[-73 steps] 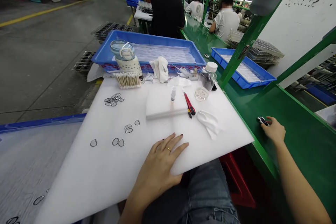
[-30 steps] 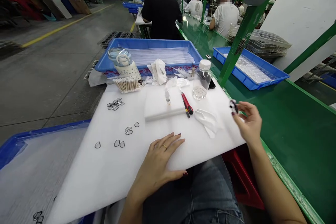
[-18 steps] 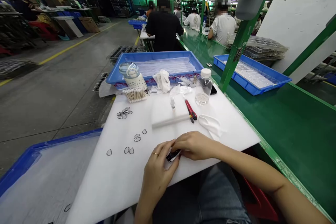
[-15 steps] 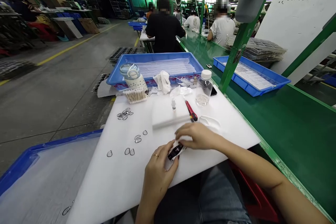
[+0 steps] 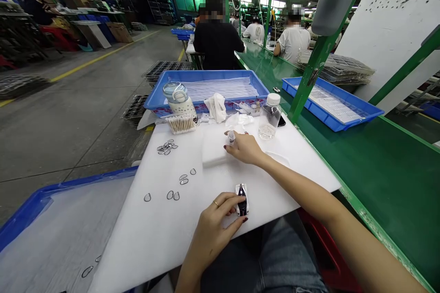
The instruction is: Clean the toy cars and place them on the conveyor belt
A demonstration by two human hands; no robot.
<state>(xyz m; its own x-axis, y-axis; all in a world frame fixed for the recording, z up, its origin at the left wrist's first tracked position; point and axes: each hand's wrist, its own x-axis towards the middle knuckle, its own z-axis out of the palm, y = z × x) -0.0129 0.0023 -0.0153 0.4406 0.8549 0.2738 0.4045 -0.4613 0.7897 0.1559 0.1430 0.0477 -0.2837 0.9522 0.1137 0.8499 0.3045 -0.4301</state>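
My left hand (image 5: 220,217) grips a small black-and-white toy car (image 5: 242,200) by its side and rear, near the front edge of the white table (image 5: 144,242). Farther forward, my right hand (image 5: 244,147) closes its thumb and fingers around a small clear vial (image 5: 231,137) above a white foam block (image 5: 213,151). Thin dark-rimmed rings lie to the left, some heaped in a pile (image 5: 167,147), others spread apart such as one ring (image 5: 147,197). The red cutter is mostly hidden behind my right hand.
Cotton swabs (image 5: 181,124), a lidded jar (image 5: 178,100), crumpled tissue (image 5: 216,107) and a clear bottle (image 5: 269,119) line the back. Behind them is a blue tray (image 5: 206,74). A green post (image 5: 309,73) rises at the right. People sit farther off.
My right hand has left the car and moved forward to the vial, closing on it. The car, still in my left hand, has shifted right and turned so it points forward.
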